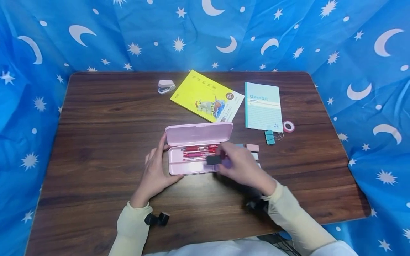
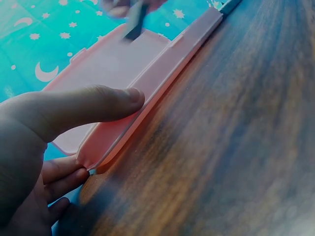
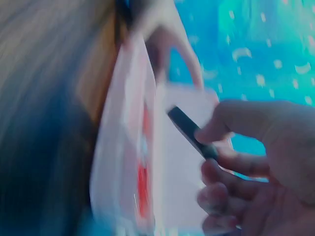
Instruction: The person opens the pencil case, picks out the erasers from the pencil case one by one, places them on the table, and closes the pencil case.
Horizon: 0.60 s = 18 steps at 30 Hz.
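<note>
An opened pink pencil case stands on the table with its lid raised; red pens lie inside. My left hand grips the case's left end, thumb along the front wall and fingers at the end and by the lid. Between thumb and fingers, my right hand pinches a flat black eraser over the case's right half. In the right wrist view the eraser shows as a thin dark slab in front of the lid.
Small pink, blue and white blocks lie right of the case, partly behind my right hand. Farther back are a white stapler, a yellow book, a notebook, a teal binder clip and a tape roll.
</note>
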Available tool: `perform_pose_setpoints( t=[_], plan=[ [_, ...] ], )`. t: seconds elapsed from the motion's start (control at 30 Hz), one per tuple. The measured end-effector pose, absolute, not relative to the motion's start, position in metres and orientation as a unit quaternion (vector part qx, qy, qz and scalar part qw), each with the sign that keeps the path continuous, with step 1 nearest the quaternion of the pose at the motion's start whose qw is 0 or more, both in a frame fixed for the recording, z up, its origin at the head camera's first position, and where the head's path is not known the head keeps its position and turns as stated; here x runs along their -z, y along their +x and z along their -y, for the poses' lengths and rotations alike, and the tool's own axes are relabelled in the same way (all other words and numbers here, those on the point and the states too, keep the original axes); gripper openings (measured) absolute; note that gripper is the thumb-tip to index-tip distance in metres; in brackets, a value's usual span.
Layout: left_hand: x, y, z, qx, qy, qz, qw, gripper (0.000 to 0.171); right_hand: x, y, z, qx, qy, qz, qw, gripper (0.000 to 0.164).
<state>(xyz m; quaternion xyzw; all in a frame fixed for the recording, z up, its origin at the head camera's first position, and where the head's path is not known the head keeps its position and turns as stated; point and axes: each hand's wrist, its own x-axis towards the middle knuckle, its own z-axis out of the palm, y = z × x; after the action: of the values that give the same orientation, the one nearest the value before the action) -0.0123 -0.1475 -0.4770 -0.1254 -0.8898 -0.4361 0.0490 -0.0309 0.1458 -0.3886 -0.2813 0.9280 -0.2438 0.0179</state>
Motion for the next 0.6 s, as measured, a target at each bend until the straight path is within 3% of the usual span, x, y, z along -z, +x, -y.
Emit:
perform_pose_setpoints(
  t=[0.3,0.6],
  plan=[
    [0.475,-0.011,0.148,0.43,-0.125,0.893,0.044,0.143,0.39,-0.003,-0.217,0.217,-0.224,-0.942,0.126,0.031],
    [0.478,-0.011,0.147,0.433,-0.126,0.891,0.044,0.145,0.415,0.012,-0.22,0.16,-0.227,-0.958,0.066,0.03]
  ],
)
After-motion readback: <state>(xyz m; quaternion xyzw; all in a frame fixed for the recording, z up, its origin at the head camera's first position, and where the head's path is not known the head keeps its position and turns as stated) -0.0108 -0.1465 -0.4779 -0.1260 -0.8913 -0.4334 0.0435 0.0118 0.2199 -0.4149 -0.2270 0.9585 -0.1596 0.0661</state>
